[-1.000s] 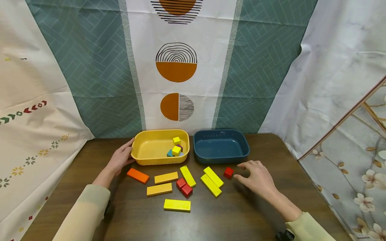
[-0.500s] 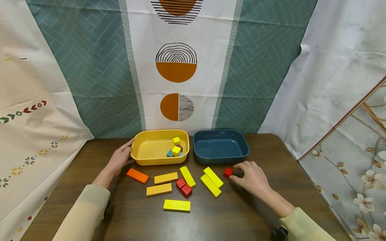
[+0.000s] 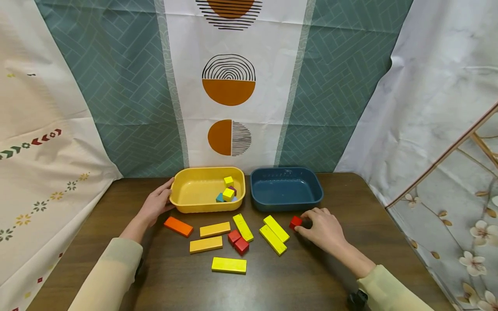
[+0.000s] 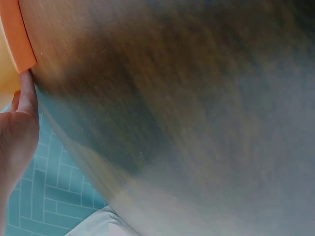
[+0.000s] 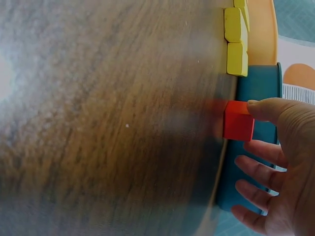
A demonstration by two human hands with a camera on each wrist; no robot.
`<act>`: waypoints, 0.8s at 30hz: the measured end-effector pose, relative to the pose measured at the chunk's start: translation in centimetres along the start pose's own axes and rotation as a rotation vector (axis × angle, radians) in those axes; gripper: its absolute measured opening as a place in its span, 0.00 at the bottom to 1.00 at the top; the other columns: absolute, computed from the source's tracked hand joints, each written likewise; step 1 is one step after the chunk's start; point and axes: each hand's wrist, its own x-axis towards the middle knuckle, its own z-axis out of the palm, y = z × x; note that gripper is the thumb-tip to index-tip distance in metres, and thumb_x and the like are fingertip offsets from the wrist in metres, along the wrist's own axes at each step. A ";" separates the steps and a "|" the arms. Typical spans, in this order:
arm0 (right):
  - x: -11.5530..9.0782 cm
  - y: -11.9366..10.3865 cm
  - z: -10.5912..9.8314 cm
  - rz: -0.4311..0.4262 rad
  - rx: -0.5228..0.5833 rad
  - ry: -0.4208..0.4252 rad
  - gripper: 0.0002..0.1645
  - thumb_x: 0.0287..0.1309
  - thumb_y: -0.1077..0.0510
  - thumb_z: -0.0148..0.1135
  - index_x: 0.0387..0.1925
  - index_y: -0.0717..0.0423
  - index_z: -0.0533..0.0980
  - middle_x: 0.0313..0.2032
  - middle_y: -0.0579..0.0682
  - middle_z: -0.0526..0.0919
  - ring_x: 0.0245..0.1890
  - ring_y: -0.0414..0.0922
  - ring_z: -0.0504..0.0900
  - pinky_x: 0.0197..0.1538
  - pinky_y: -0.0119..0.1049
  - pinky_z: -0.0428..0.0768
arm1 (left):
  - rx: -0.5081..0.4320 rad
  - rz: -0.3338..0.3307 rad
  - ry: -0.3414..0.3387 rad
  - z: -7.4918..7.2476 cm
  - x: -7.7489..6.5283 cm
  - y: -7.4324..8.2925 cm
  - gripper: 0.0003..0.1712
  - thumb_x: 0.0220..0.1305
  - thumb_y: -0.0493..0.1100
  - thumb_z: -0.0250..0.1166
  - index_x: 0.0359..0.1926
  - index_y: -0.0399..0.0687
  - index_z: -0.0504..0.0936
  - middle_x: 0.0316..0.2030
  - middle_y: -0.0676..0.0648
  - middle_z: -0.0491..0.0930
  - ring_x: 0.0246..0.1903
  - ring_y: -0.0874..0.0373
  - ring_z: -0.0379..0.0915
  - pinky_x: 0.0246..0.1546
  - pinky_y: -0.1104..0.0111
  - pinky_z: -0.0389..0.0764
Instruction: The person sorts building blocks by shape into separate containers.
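My right hand has its thumb and index finger on either side of a red cube, pinching it, as the right wrist view also shows with the cube between thumb and fingertip. The cube sits on the table just in front of the blue bin. The other right fingers are spread. My left hand rests against the left wall of the yellow bin, its fingers fairly straight along the side. Yellow, teal and purple cubes lie inside that bin at the right.
Two yellow planks lie left of the right hand. Two more red cubes touch near another yellow plank. Two light orange planks, an orange plank and a front yellow plank lie farther left. Curtains hang behind the table.
My right hand has moved left to the red cube, and its thumb and index finger have closed on it. My left hand has stayed at the yellow bin.
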 end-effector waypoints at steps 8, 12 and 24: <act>0.0 -0.1 0.1 0.007 -0.005 -0.009 0.26 0.51 0.38 0.76 0.42 0.53 0.87 0.38 0.47 0.83 0.40 0.50 0.75 0.42 0.48 0.77 | -0.008 -0.004 0.001 0.1 0.0 0.0 0.34 0.81 0.45 0.42 0.82 0.57 0.48 0.79 0.37 0.48 0.66 0.37 0.66 0.61 0.49 0.73; 0.0 -0.1 0.1 0.003 -0.002 -0.006 0.24 0.51 0.40 0.76 0.41 0.53 0.87 0.38 0.47 0.83 0.41 0.51 0.75 0.43 0.48 0.77 | -0.005 -0.006 -0.002 0.0 0.1 0.0 0.33 0.81 0.46 0.42 0.82 0.57 0.48 0.79 0.37 0.48 0.65 0.39 0.67 0.60 0.51 0.75; 0.1 -0.1 0.4 -0.020 -0.001 0.007 0.20 0.51 0.43 0.77 0.38 0.53 0.86 0.36 0.48 0.83 0.42 0.53 0.76 0.46 0.49 0.78 | 0.001 0.003 0.000 -0.1 0.1 -0.2 0.33 0.81 0.46 0.43 0.82 0.57 0.49 0.80 0.39 0.48 0.67 0.36 0.65 0.60 0.50 0.73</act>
